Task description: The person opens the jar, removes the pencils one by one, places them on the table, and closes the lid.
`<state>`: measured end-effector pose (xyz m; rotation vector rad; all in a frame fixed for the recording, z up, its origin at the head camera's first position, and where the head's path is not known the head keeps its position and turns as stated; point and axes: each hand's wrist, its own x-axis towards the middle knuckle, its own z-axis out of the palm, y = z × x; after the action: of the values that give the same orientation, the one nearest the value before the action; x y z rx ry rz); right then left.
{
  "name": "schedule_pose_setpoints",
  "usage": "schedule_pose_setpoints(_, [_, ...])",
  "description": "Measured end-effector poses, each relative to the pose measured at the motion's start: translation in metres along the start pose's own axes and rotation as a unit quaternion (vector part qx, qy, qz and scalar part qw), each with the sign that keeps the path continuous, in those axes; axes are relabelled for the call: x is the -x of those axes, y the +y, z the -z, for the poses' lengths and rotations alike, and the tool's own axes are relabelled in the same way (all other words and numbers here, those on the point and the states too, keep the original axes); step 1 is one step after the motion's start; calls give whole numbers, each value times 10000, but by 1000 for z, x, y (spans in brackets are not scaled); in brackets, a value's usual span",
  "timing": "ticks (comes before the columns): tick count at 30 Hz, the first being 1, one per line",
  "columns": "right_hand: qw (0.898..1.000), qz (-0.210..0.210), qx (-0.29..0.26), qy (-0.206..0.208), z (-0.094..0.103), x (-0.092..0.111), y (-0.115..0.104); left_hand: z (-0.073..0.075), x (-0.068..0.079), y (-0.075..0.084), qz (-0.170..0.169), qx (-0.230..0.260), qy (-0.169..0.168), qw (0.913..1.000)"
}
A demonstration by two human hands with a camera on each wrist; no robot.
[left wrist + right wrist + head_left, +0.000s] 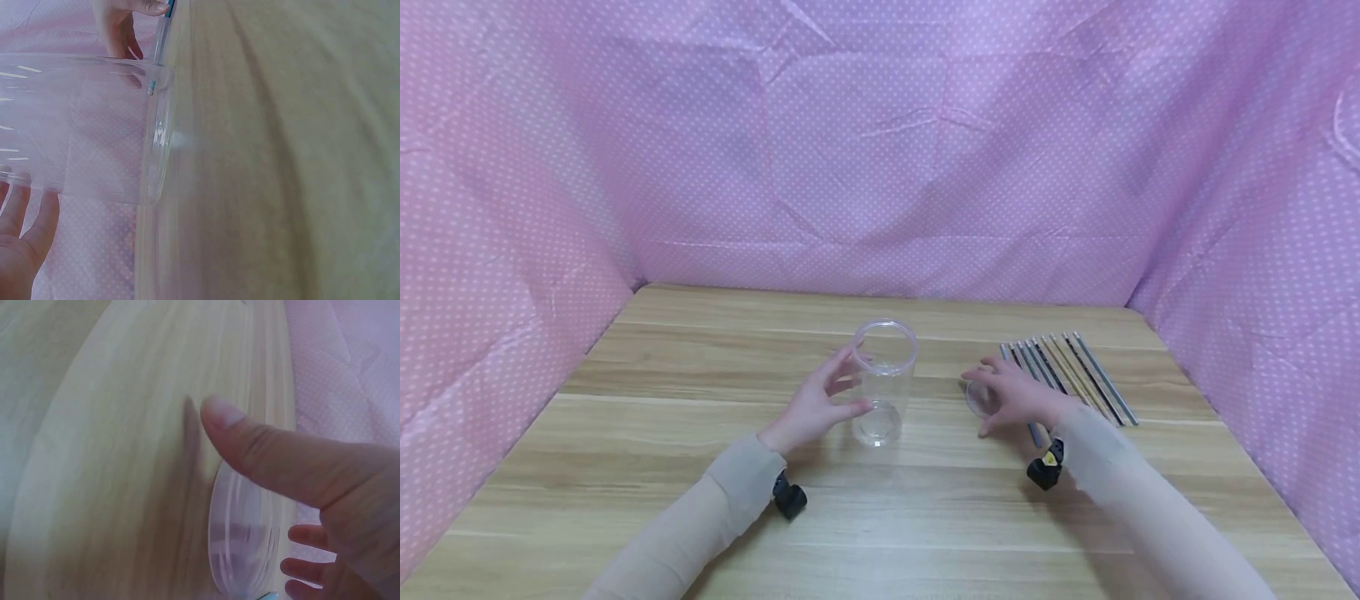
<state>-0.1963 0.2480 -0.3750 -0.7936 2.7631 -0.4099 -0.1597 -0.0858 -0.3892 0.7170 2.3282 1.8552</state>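
Note:
A tall clear plastic jar stands upright, without its lid, near the middle of the wooden table. At its left side is my left hand, thumb in front and fingers spread toward the back. In the left wrist view those fingertips are right at the jar's wall. My right hand hovers over a clear round lid lying flat to the jar's right. The thumb and fingers are parted around the lid in the right wrist view, with nothing gripped.
Several pencils in blue, black and gold lie side by side on the table, partly under my right hand and wrist. Pink dotted cloth hangs around the back and sides of the table.

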Motion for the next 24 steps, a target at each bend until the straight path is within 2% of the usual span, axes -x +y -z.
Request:
schedule_pose_setpoints(9, [9990, -152, 211, -377, -1, -8, -8, 1, 0, 2, 59, -40, 7, 10000])
schedule_pose_setpoints(15, [9980, -161, 386, -468, -1, -9, -12, 1, 0, 3, 201, -109, 20, 9997])
schedule_pose_setpoints(20, [9987, -240, 230, -377, 0, -7, -14, 1, 0, 3, 132, -101, 17, 9999])
schedule_pose_setpoints(24, [9994, -284, -190, 55, 1, -2, -16, 1, 1, 3, 109, -80, 8, 9999])
